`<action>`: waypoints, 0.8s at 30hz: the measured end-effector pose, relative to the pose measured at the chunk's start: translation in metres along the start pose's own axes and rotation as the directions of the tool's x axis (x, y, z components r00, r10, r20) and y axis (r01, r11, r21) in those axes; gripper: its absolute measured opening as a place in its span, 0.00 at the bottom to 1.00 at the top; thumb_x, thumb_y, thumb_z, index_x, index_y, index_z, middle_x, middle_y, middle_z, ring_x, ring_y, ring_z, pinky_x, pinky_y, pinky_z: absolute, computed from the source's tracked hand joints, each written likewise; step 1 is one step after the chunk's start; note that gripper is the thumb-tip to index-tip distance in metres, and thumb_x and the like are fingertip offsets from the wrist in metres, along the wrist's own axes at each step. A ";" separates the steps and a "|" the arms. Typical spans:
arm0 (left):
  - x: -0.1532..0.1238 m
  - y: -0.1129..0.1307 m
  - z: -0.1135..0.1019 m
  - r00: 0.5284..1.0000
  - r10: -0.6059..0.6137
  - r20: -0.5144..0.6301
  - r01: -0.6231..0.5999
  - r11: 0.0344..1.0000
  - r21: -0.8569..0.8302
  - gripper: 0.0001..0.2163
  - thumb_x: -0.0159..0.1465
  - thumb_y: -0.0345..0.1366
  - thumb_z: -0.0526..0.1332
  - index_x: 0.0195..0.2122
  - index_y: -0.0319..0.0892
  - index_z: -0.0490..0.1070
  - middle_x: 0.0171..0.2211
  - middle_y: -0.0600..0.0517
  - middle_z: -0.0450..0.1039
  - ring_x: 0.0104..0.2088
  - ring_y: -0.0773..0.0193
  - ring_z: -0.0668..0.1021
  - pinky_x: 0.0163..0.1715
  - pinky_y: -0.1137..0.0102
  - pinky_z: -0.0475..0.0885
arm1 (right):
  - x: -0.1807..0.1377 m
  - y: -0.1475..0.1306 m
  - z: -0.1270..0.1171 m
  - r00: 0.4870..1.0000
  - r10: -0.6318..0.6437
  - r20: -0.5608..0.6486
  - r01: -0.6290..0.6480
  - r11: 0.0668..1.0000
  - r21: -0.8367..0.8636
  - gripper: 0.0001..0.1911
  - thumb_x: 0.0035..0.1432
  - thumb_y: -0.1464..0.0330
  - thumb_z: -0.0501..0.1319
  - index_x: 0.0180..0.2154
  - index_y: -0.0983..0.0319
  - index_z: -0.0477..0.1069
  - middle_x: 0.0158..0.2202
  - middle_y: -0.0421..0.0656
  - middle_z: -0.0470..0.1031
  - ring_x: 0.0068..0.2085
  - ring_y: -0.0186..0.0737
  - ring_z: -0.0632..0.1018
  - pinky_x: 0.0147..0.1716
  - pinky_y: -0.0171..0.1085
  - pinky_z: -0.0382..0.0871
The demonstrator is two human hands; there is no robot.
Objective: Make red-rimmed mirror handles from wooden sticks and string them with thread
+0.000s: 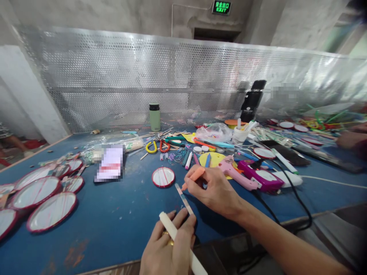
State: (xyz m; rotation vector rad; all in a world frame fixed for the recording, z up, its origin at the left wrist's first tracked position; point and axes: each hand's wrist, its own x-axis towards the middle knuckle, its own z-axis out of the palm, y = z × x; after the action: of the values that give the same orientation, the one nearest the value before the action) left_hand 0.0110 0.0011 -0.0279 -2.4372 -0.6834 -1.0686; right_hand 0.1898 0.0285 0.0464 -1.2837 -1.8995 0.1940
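My right hand (210,189) is closed in a writing grip around an orange marker (197,174). The marker's tip is at the upper part of a flat craft stick (183,198), which shows pinkish and bluish-grey patches. Pinched by its lower end, the craft stick is in my left hand (172,244). A long cream-coloured rod (169,225), perhaps another marker, also lies across the fingers of that hand. Just beyond the stick's far end is a small round disc (163,177) with a red rim and streaked white face.
Similar red-rimmed discs (51,212) are grouped at left near a phone-like item (110,163). To the right lie a pink glue gun (237,173), a purple device (260,175) and black cables (298,198). Pliers (164,146), markers and a green bottle (155,117) stand or lie farther back.
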 end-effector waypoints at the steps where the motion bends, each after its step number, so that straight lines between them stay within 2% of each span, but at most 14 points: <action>1: 0.000 0.000 0.000 1.000 0.010 -0.005 -0.010 1.000 0.000 0.14 0.73 0.30 0.45 0.51 0.37 0.68 0.45 0.52 0.80 0.44 0.64 0.82 0.43 0.70 0.79 | 0.000 0.000 0.000 1.000 -0.003 0.004 0.003 1.000 -0.001 0.10 0.56 0.72 0.57 0.25 0.62 0.72 0.25 0.38 0.75 0.23 0.29 0.70 0.22 0.30 0.61; 7: 0.001 0.004 -0.002 0.995 -0.091 0.029 0.092 0.995 -0.026 0.14 0.73 0.30 0.44 0.51 0.38 0.67 0.46 0.51 0.80 0.46 0.64 0.81 0.45 0.68 0.79 | -0.001 0.000 0.000 1.000 -0.015 -0.004 0.015 1.000 -0.005 0.09 0.56 0.72 0.58 0.24 0.62 0.71 0.24 0.37 0.74 0.21 0.28 0.69 0.22 0.30 0.60; 14: 0.000 -0.002 0.000 1.000 0.005 0.016 -0.005 1.000 -0.014 0.13 0.73 0.30 0.46 0.52 0.36 0.67 0.47 0.50 0.79 0.46 0.63 0.81 0.41 0.68 0.80 | -0.002 0.000 0.000 0.999 -0.029 -0.012 0.030 0.999 0.040 0.09 0.56 0.72 0.58 0.24 0.62 0.69 0.24 0.37 0.74 0.22 0.28 0.68 0.22 0.29 0.60; 24: 0.001 0.000 -0.001 0.999 -0.010 0.037 0.010 1.000 -0.005 0.14 0.73 0.31 0.43 0.52 0.37 0.66 0.46 0.51 0.80 0.45 0.63 0.82 0.40 0.68 0.80 | -0.002 -0.002 0.000 1.000 -0.012 -0.011 0.013 0.999 0.029 0.08 0.55 0.73 0.57 0.25 0.62 0.70 0.25 0.37 0.75 0.22 0.28 0.70 0.22 0.29 0.60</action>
State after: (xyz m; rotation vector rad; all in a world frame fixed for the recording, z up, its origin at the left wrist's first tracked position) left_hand 0.0109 0.0004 -0.0265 -2.4656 -0.7058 -1.0328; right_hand 0.1882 0.0258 0.0464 -1.2508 -1.8880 0.2068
